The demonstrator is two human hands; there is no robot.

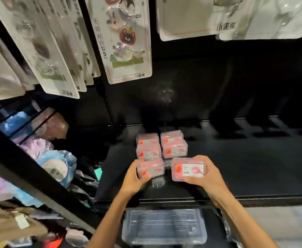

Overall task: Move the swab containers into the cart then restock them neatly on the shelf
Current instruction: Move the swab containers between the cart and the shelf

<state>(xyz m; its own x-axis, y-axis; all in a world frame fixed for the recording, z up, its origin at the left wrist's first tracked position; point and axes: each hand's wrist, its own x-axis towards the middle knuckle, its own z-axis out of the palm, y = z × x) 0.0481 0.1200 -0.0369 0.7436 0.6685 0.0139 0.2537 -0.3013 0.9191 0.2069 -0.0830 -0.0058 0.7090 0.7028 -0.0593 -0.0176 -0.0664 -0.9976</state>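
While each hand's fingers grip a swab container, four more crowd behind; hanging packs overhead.

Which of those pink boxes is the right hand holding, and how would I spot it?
Find the dark shelf beneath the hanging packets. Six pink swab containers sit there in two columns. It is the nearest one in the right column, in the grip of the right hand, tilted up so its white label faces the camera.

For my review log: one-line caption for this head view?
Left hand and right hand each place a pink swab container beside four already on the black shelf.
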